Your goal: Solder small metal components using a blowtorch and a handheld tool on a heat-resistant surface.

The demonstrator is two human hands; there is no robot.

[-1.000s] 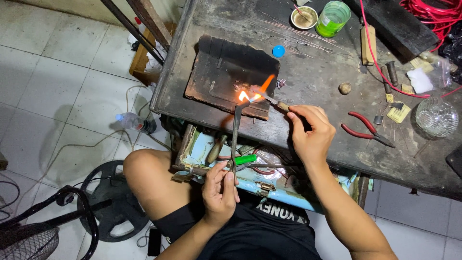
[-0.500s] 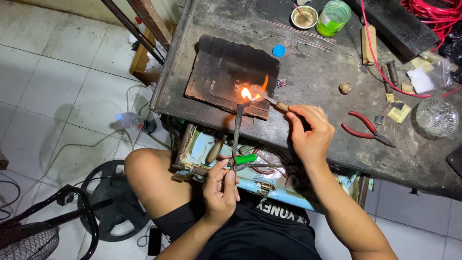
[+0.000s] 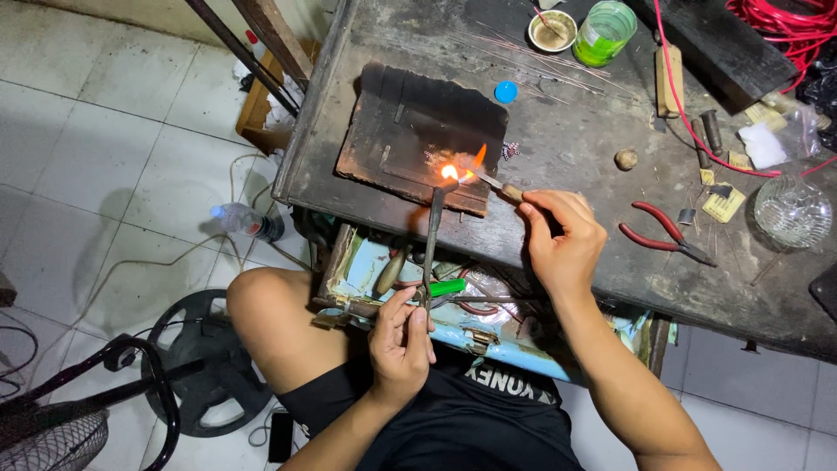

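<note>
My left hand [image 3: 401,336] grips the lower end of a long thin torch pipe [image 3: 432,235] below the bench edge. An orange flame [image 3: 458,169] burns at the pipe's tip over the near edge of a charred soldering board [image 3: 410,131]. My right hand [image 3: 562,240] rests on the workbench [image 3: 567,148] and holds a small wooden-handled pick [image 3: 501,187] whose metal tip points into the flame. The piece being heated is too small to make out.
Red-handled pliers [image 3: 667,231], a glass dish [image 3: 792,212], a green cup [image 3: 604,33], a small bowl [image 3: 553,30], a blue cap [image 3: 506,91] and red wire [image 3: 785,26] lie on the bench. An open drawer [image 3: 392,279] with a green lighter [image 3: 447,287] sits under it. A fan [image 3: 78,410] stands on the floor.
The flame flickers and leans a little differently. Both hands stay in the same places.
</note>
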